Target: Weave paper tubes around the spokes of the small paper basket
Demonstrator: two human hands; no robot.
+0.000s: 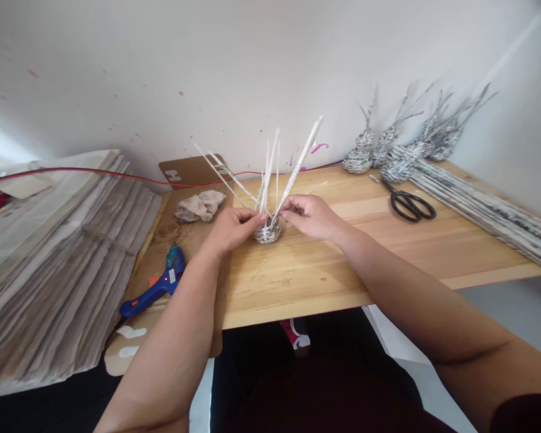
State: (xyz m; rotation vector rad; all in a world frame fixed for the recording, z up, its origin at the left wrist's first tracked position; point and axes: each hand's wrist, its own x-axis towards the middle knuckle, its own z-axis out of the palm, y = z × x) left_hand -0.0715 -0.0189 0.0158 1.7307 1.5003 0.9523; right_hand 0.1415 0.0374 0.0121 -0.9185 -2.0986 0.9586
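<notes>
A small woven paper basket stands on the wooden table in front of me, with several rolled paper sticks rising from its rim. My left hand is closed on the basket's left rim, thumb on the near side. On the right side, my right hand pinches the foot of a thicker paper stick that leans up and to the right. My fingers partly hide the basket's upper edge.
A tall newspaper stack stands left. Nearby lie a blue glue gun and a crumpled cloth. Black scissors, a bundle of paper sticks and several woven paper figures are right. A red cable runs along the wall.
</notes>
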